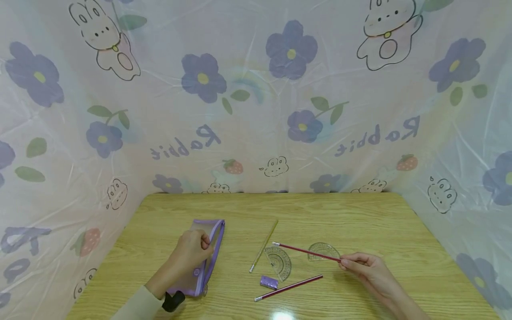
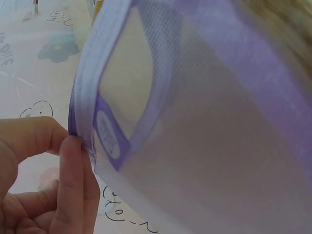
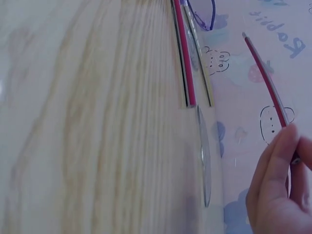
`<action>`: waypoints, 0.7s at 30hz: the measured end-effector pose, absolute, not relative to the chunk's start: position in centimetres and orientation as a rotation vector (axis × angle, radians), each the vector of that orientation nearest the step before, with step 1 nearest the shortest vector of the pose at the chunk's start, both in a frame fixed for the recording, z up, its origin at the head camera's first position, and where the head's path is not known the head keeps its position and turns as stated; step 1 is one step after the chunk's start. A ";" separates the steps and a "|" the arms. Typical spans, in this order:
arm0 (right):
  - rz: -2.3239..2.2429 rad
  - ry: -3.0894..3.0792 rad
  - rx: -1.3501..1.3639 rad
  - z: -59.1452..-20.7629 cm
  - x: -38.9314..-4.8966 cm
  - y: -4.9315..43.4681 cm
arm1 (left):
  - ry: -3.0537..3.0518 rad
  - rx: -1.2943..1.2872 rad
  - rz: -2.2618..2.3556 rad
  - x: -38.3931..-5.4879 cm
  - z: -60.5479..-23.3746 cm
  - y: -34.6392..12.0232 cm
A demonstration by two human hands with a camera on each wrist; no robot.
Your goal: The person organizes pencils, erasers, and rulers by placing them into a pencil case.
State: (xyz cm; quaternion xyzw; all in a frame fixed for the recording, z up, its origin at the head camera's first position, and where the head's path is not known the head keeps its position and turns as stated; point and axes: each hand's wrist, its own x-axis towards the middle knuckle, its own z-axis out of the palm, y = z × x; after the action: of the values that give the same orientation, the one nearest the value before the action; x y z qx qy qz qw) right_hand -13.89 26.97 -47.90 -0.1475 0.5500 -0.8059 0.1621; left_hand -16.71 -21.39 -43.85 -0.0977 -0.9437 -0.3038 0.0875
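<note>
Hands: left has thumb and forefinger pinching the zip edge of a see-through purple-trimmed pouch; right pinches a red pencil near one end, fingertips together on the shaft. Pouch is on the left of the tabletop, mouth gaping; left wrist view shows a purple tag with a pale oval at the opening. Held pencil is up off the tabletop, white-capped eraser end aimed left toward the pouch, shaft passing over the right-hand protractor as seen from the head. Loose parts sit mid-table, between the hands: yellow pencil lying slantwise, eraser end toward the person; left-hand protractor just beside it, can't tell if they touch; purple block eraser; second red pencil just beside the block, eraser end left, other end pointing right and slightly away. Both protractors are clear plastic, lying flat. Left arm has a pale sleeve and a black strap at the wrist. Printed curtain wraps the back and both sides: rabbits, purple flowers, strawberries, "Rabbit" lettering reading mirrored.
</note>
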 end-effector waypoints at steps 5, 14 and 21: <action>-2.327 1.602 -0.344 -47.5 -13.6 26.0 | -2.816 -0.284 -0.926 -16.6 -43.5 -21.5; -2.328 1.542 -0.290 -46.9 -13.5 24.9 | -2.809 -0.299 -0.942 -16.6 -43.5 -21.6; -2.338 1.487 -0.326 -47.0 -13.4 24.2 | -2.822 -0.262 -0.976 -16.7 -43.2 -21.5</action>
State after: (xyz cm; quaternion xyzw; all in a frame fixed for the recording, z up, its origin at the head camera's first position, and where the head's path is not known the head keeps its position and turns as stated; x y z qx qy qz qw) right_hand -13.38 24.21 -47.01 -0.1152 0.5248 -0.8251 0.1747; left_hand -16.72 -21.53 -43.25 -0.0873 -0.9390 -0.3247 0.0719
